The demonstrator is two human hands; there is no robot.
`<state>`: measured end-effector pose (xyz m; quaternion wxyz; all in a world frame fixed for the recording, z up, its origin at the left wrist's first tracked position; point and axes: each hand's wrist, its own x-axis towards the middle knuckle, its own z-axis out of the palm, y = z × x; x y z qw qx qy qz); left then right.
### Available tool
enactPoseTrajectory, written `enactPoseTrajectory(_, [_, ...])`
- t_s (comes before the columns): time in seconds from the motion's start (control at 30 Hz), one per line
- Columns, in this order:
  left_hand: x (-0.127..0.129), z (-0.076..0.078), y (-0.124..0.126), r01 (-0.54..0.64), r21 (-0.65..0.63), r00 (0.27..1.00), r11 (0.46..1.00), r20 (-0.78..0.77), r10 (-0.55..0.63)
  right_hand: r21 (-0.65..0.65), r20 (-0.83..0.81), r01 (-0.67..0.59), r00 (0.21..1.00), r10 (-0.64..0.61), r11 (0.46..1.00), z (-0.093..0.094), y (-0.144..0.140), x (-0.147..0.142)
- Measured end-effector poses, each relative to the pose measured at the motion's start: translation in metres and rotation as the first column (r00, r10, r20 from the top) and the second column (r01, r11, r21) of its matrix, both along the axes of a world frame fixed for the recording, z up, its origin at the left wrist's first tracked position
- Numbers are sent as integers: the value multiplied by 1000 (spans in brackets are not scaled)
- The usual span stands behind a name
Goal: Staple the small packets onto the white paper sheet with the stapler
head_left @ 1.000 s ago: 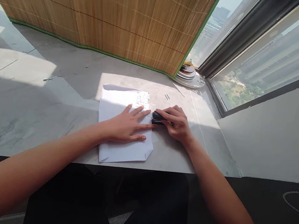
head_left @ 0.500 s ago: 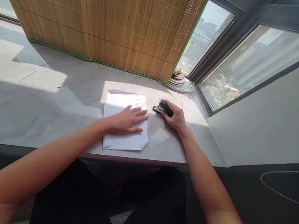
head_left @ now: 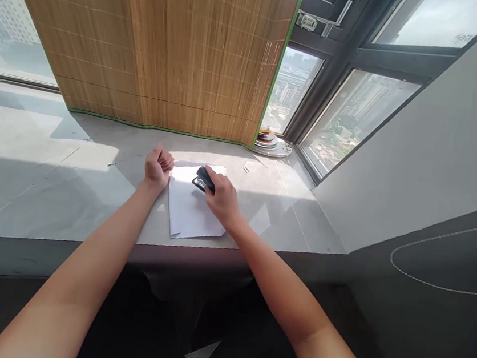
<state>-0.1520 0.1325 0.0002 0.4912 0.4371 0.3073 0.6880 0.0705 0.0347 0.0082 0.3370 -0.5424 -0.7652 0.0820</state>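
Observation:
A black stapler (head_left: 204, 180) is in my right hand (head_left: 223, 199), above the upper part of the white paper (head_left: 191, 214). Its jaws point left and stand apart. The paper lies flat near the front edge of the sill, with folded lower corners; my right hand covers part of it. My left hand (head_left: 159, 165) is closed, its curled fingers right beside the paper's upper left corner. Whether anything is inside those fingers is hidden.
The pale tiled sill (head_left: 101, 209) bears a small pale piece (head_left: 246, 170) and a thin scrap (head_left: 112, 164). Stacked plates (head_left: 268, 143) stand in the corner by the window. A bamboo blind (head_left: 171, 50) hangs behind; a bead cord (head_left: 424, 283) loops at right.
My left hand has lifted off the paper, moved left to its upper left corner and closed. My right hand has carried the stapler left over the paper. The view has shifted.

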Motion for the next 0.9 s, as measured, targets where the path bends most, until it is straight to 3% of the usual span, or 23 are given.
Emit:
enactPoseTrajectory(0.1, [-6, 4, -5, 1, -26, 997, 1000, 82, 1, -105, 24, 23, 1000, -20, 994, -5, -8, -44])
enactPoseTrajectory(0.2, [-10, 5, -8, -27, -54, 996, 998, 87, 32, -128, 56, 61, 997, -54, 990, -10, -9, -42])
enactPoseTrajectory(0.43, [-6, 4, -2, -31, -100, 999, 995, 27, 34, -71, 107, 258, 962, -250, 964, -23, -34, 52])
enactPoseTrajectory(0.53, [-7, 3, -1, -25, -109, 999, 994, 24, 28, -53, 51, 252, 967, -250, 966, -22, -40, 81])
enactPoseTrajectory(0.67, [-6, 1, -2, -67, -125, 997, 990, -34, 63, 78, -181, 200, 966, -183, 977, -7, -13, 115])
enactPoseTrajectory(0.73, [-3, -1, -5, -181, -126, 976, 975, -148, 162, 127, -204, 236, 957, -207, 964, 0, 15, 129])
enactPoseTrajectory(0.8, [1, -3, -15, -357, -85, 864, 930, -409, 294, 65, -34, 195, 981, -193, 979, 2, 46, 136])
enactPoseTrajectory(0.83, [1, -4, -23, -427, -32, 748, 904, -574, 333, -17, 82, 147, 986, -145, 989, 0, 60, 136])
enactPoseTrajectory(0.9, [-7, -7, -44, -464, 114, 426, 879, -841, 334, -199, 285, 91, 958, -31, 976, -7, 81, 129])
